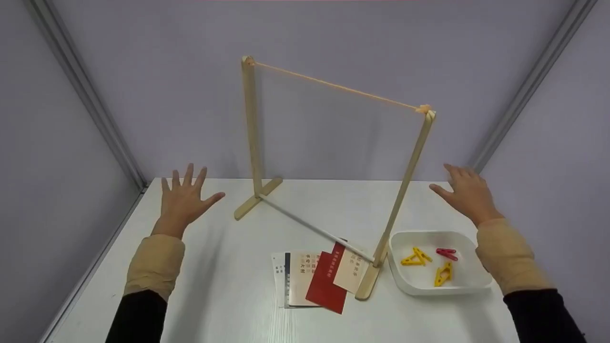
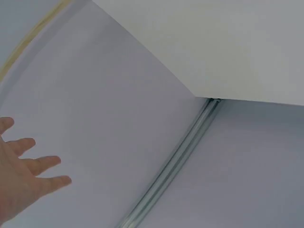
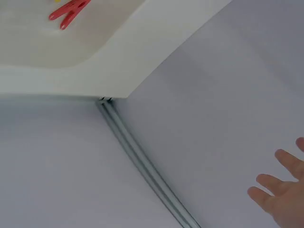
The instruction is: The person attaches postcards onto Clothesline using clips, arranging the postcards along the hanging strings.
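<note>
Left hand and right hand spread, empty; string bare, cards near, clips in right-side tray (work seemingly unstarted)

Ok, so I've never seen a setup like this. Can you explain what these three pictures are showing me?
There's no machine here, just a person's two bare hands. The large picture comes from a camera worn on the head, looking forward and down. The other two come from cameras on the wrists: each shows some of that hand's fingers, the walls and part of the white table.

On the table stands a wooden frame with a string tied across its top. Near its closer foot lie overlapping cards, and beside that is a white tray with yellow clips and a red clip.

Nothing is held: the left hand and right hand are both open and empty.
</note>
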The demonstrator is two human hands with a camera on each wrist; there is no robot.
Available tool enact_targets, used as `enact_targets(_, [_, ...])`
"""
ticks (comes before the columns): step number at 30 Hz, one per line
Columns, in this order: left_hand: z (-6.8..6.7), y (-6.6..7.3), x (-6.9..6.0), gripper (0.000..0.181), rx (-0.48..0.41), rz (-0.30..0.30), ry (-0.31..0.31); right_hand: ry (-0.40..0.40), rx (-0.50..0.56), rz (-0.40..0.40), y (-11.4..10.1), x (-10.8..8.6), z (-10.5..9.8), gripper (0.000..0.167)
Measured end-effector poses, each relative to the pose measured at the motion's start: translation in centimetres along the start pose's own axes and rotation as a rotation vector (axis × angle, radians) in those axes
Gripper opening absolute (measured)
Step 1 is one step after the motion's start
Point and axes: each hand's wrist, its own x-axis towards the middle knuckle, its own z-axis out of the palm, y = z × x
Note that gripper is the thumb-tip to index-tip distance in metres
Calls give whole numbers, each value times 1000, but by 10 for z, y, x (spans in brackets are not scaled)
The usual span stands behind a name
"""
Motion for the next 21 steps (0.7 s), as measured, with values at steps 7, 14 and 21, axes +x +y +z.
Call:
enact_targets(7, [62,7,1,65,-66,127,-69,625,397,186,-50,-42,20,10])
enact_targets(14, [138,16,-12,51,-112,65,-229,605,601,214,-122,-122,69,7])
enact_targets(21, [169,47,-11,56,-141,-44,-153,-34,442,211,-135,-149,124,13])
